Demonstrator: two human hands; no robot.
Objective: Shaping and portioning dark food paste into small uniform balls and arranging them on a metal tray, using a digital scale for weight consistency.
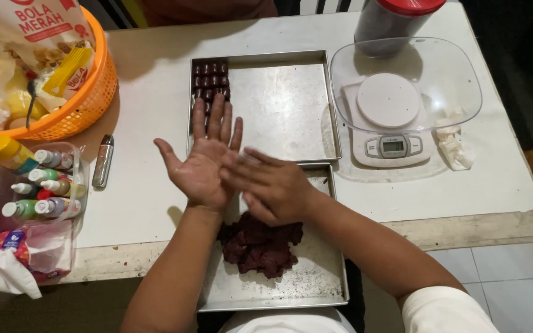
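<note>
My left hand [203, 161] is held palm up with its fingers spread, above the gap between two metal trays. My right hand [268, 185] lies palm down across the heel of the left palm, pressing against it; whether anything sits between the palms is hidden. Below the hands, a lump of dark red-brown dough [260, 245] rests on the near tray [316, 280]. On the far tray [285, 111], several small dark dough balls [211, 79] stand in rows at its top left corner, just beyond my left fingertips.
A white kitchen scale [391, 132] under a clear bowl stands at the right, a dark jar with a red lid [396, 18] behind it. An orange basket [87, 102] of packets, small colouring bottles [44, 185] and a silver lighter [102, 160] lie at left.
</note>
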